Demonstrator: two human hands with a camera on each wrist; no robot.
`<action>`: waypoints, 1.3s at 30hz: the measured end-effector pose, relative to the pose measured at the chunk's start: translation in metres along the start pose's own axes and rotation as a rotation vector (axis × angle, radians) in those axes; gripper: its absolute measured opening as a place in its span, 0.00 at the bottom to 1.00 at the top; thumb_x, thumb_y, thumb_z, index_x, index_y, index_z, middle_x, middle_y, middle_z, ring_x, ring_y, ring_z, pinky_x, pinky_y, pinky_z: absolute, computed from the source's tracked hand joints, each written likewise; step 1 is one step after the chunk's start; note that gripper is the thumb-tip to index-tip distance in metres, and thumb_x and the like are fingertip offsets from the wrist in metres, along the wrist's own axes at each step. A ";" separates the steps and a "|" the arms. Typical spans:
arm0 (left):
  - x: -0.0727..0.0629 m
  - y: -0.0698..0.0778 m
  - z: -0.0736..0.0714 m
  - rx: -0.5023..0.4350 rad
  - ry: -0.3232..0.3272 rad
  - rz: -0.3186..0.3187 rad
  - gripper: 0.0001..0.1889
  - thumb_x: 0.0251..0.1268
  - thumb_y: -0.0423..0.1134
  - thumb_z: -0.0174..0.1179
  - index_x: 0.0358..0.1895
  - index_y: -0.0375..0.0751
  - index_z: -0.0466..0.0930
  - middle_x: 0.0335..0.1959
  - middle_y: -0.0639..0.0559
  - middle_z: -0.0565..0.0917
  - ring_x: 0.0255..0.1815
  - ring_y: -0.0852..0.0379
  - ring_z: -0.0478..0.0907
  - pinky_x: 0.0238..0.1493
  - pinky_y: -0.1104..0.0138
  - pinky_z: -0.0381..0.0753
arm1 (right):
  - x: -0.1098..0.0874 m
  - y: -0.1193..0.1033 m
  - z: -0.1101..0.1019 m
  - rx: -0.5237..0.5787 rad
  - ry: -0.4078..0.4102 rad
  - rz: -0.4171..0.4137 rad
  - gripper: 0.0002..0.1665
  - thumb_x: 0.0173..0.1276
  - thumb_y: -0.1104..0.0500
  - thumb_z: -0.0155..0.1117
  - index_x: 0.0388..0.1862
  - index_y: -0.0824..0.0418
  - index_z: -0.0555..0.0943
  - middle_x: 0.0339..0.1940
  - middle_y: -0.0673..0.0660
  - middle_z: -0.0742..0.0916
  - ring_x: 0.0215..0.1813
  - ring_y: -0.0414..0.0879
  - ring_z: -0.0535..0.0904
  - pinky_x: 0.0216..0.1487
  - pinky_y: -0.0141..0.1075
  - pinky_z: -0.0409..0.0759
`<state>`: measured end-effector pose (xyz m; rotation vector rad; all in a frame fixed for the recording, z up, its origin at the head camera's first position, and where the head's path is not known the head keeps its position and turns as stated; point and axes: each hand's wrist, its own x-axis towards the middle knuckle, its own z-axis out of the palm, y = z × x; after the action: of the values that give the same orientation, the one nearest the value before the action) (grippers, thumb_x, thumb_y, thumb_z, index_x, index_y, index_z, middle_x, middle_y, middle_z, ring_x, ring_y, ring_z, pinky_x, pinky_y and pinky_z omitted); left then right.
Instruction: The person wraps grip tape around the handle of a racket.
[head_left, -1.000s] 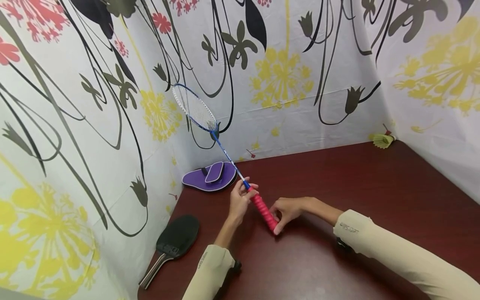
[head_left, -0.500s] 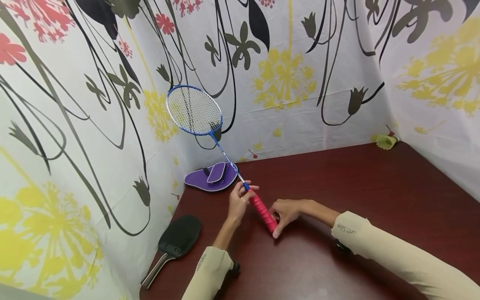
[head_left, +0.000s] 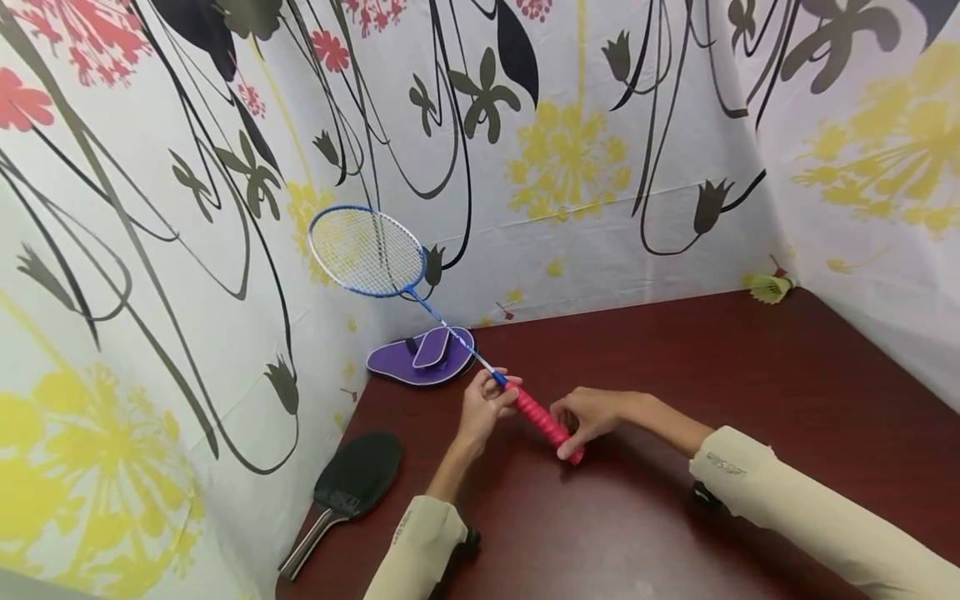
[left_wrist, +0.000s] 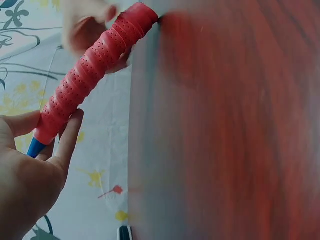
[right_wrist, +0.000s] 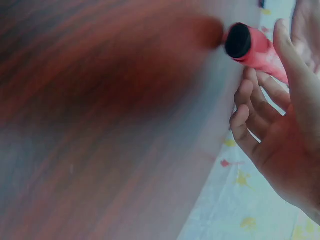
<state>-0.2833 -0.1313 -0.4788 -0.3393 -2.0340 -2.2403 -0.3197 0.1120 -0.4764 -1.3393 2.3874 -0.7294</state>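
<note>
A blue and white badminton racket (head_left: 369, 252) is held slantwise over the table, its strung head up at the far left. My left hand (head_left: 480, 410) pinches it where the blue cone meets the ribbed red grip (head_left: 536, 414). In the left wrist view, thumb and fingers sit on either side of the grip (left_wrist: 82, 75) at that upper end. Near the butt, my right hand (head_left: 597, 412) has its thumb and fingers around the lower grip. The right wrist view shows the black butt cap (right_wrist: 238, 41), with the right thumb (right_wrist: 286, 42) overlapping the grip beside it.
A black table tennis bat (head_left: 358, 473) lies at the table's left edge. Behind it is a purple bat case (head_left: 390, 360), under the racket shaft. In the far right corner sits a yellow shuttlecock (head_left: 770, 288). Flower-patterned cloth (head_left: 600, 250) walls the dark red table (head_left: 675, 358).
The racket head has come down and left, its string face turning from nearly edge-on to wider in view. Over the last half second, the butt and my right hand have shifted right.
</note>
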 end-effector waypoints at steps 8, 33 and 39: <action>0.000 -0.007 0.022 -0.084 0.012 0.002 0.19 0.66 0.21 0.65 0.58 0.30 0.74 0.56 0.25 0.83 0.55 0.41 0.85 0.50 0.43 0.86 | -0.009 -0.008 -0.014 -0.018 0.219 0.025 0.31 0.65 0.42 0.77 0.56 0.62 0.82 0.37 0.49 0.88 0.38 0.38 0.84 0.40 0.33 0.85; -0.017 0.017 -0.077 -0.033 0.140 0.072 0.37 0.67 0.21 0.64 0.76 0.24 0.57 0.61 0.25 0.79 0.52 0.41 0.86 0.55 0.41 0.82 | -0.121 0.051 -0.055 -0.585 0.429 0.177 0.24 0.56 0.53 0.84 0.49 0.60 0.88 0.38 0.53 0.90 0.29 0.40 0.78 0.27 0.41 0.80; -0.027 0.033 -0.123 -0.032 0.197 0.141 0.39 0.63 0.12 0.49 0.79 0.30 0.54 0.66 0.19 0.71 0.48 0.48 0.87 0.49 0.51 0.88 | -0.159 0.074 -0.073 -0.624 0.451 0.210 0.25 0.53 0.53 0.86 0.49 0.58 0.89 0.38 0.52 0.90 0.29 0.42 0.81 0.27 0.41 0.80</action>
<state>-0.2623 -0.2590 -0.4631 -0.2443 -1.8187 -2.1324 -0.3252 0.3008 -0.4556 -1.1771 3.2418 -0.2393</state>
